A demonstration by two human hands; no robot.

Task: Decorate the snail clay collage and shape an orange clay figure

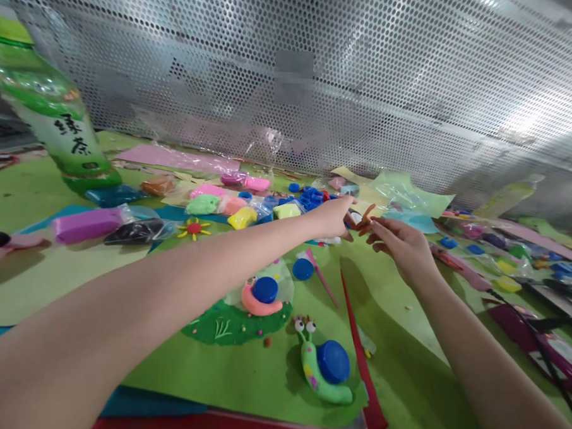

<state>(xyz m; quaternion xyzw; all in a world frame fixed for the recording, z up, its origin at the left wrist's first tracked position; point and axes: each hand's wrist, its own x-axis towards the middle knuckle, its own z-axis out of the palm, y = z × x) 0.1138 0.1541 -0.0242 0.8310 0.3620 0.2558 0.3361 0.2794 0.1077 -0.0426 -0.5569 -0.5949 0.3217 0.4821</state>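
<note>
Beyond the green sheet, my left hand (337,217) and my right hand (401,241) are close together. Between them is a thin, curled orange-brown strip (365,222), apparently modelling clay. My right fingertips pinch one end. The other end meets my left hand, whose fingers are partly hidden and blurred. Nearer me, a green clay snail (326,388) with googly eyes and a blue bottle-cap shell (333,362) lies on the green sheet (241,380). A pink clay snail (259,307) with a blue cap rests on a dark green clay patch (214,328).
A loose blue cap (303,269) lies beside a pink stick (323,279). Bagged clay, such as a purple pack (89,223), spreads behind. A green tea bottle (58,116) stands left. A perforated metal panel (290,126) closes the back. A cable (532,333) runs at right.
</note>
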